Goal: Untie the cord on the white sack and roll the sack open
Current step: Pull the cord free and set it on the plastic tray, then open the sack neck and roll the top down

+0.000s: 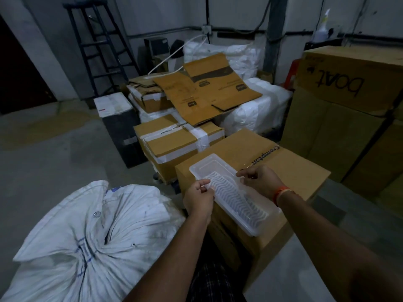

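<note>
Both of my hands are busy with something other than the sack. My left hand (199,198) pinches one long edge of a clear plastic tray (231,197), and my right hand (259,179) pinches the opposite edge, so each is clamped on the tray as it rests on a cardboard box (290,168) in front of me. The white sack (91,236) sits on the floor to my left, near the box and well apart from either hand. Its mouth is gathered into a tight bunch low on the near side (87,256); I cannot make out the cord itself in this dim light. By my reckoning the task has not begun: the neck looks tied, nothing is rolled back, and I must first let go of the tray.
</note>
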Available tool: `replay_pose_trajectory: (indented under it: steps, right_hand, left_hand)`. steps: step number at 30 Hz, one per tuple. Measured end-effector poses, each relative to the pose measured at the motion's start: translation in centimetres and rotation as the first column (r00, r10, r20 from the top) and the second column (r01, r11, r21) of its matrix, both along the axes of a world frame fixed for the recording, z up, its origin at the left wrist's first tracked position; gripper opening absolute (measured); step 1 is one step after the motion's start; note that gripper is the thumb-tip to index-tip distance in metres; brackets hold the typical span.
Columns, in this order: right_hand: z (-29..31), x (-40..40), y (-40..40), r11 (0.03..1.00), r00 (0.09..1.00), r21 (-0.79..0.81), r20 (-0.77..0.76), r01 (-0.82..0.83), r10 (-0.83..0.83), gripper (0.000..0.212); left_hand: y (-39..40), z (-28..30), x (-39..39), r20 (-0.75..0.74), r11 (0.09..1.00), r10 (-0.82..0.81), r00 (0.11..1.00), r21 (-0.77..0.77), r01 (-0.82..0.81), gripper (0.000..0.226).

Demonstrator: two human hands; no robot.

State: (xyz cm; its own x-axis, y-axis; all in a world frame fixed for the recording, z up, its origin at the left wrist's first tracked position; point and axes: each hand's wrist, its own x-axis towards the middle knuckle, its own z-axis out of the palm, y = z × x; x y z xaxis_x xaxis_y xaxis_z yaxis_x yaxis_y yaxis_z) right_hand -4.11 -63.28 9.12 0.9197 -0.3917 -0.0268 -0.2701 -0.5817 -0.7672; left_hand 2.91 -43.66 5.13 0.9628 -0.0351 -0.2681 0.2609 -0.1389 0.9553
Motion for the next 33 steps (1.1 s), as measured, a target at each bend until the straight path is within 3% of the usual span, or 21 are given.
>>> replay_pose_trajectory:
  steps: [6,9,11,14,19,25,33]
  right_hand:
    - [0.9,-0.8,0.9,1.000,1.000,-0.019,-0.012,-0.004,0.003,0.023]
    - [2.0,-1.3,2.4,0.991,0.995,-0.130,0.093,0.040,-0.028,0.022]
    - [2.8,-1.4,4.0,0.990,0.976,-0.132,0.217,0.054,-0.024,0.020]
    - [3.3,-0.9,7.8,0.991,0.960,-0.135,0.272,-0.024,0.060,0.018]
    - [2.8,1.2,17.2,0.978,0.948,-0.012,0.244,-0.209,0.206,0.013]
    - [0.6,3.3,28.0,0.869,0.850,-0.096,0.184,-0.485,0.494,0.019]
    - [-2.5,5.2,35.8,0.844,0.832,-0.029,0.152,-0.536,0.533,0.018]
  left_hand:
    - [0.6,0.4,-0.4,-0.041,0.996,-0.010,0.999,-0.085,0.006,0.017]
    - [3.2,1.3,-1.1,-0.018,0.992,-0.008,1.000,-0.125,0.006,0.019]
    - [6.3,1.5,-1.7,0.058,0.998,0.007,0.998,-0.066,-0.004,0.021]
    - [12.6,0.9,-2.1,0.178,0.996,0.072,0.981,0.043,-0.081,0.017]
    - [22.8,0.7,-3.5,0.188,0.960,0.247,0.951,0.083,-0.266,0.016]
    - [31.6,0.3,-5.4,0.236,0.878,0.425,0.874,0.129,-0.462,0.022]
    - [35.6,-1.6,-5.0,0.243,0.841,0.450,0.859,0.208,-0.499,0.016]
